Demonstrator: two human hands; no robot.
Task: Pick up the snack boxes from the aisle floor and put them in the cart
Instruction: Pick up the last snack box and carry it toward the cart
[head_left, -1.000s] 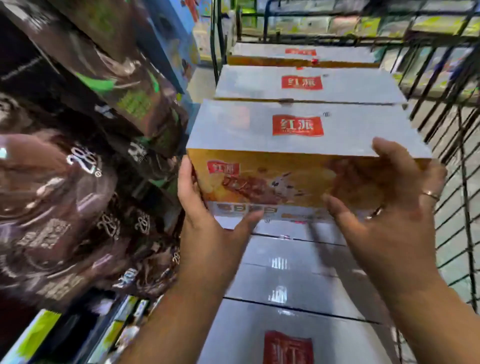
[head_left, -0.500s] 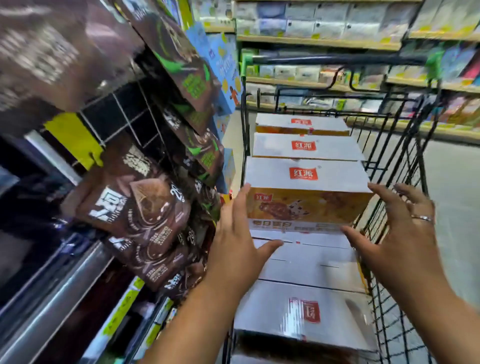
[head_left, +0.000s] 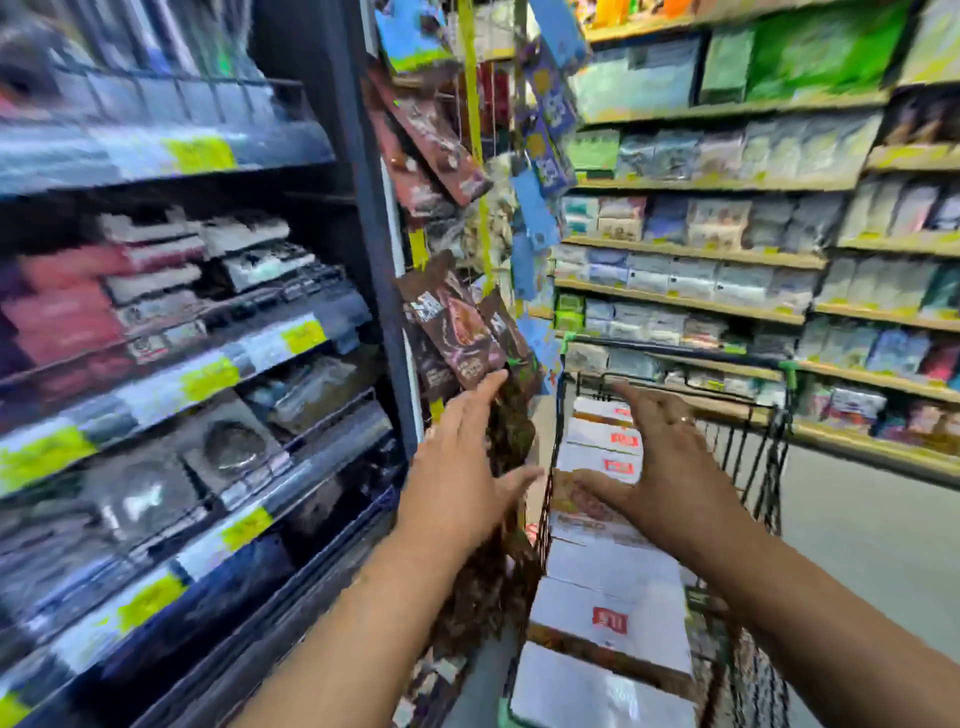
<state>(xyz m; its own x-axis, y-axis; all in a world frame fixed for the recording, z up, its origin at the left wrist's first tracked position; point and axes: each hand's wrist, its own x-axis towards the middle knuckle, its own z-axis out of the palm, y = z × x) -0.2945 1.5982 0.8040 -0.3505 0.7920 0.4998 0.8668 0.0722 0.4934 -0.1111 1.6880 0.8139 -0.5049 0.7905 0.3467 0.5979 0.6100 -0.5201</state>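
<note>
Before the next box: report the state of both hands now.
Left hand: open, holding nothing.
Right hand: open, holding nothing.

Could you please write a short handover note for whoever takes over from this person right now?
Left hand: open, holding nothing, raised beside the hanging brown snack bags.
Right hand: open, holding nothing, over the cart.
Snack boxes: several white-topped ones lie in rows in the cart, with more stacked on top near the hands.
Done: those boxes are loaded.
Left: only a small part of the aisle floor is in view, and no box shows there. Look down and load any that remain.
</note>
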